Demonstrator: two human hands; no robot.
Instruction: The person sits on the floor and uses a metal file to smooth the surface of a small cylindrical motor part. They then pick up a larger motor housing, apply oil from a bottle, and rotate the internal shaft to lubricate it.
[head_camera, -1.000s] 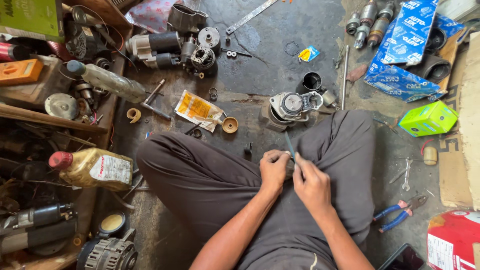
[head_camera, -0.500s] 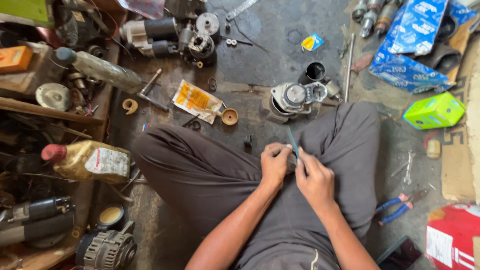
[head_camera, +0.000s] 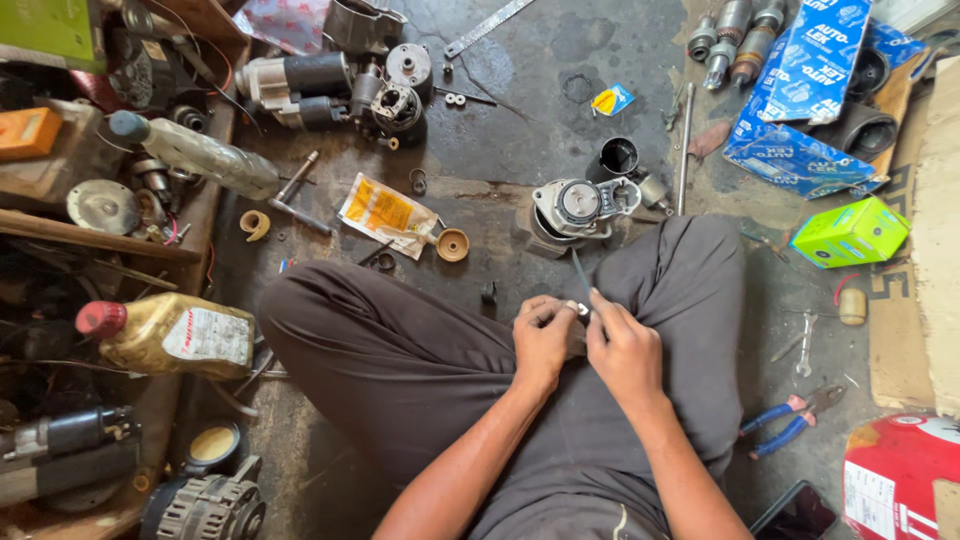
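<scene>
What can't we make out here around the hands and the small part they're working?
Head view, the only one:
- Small part between both hands: too small, mostly covered by fingertips; kind unclear.
- Thin dark rod rising from it: lower end hidden by the right hand.
- Left hand grip: palm side faces away.
- Red container: cut off by the lower right edge.
- Dark flat object: cut off by the bottom edge.
</scene>
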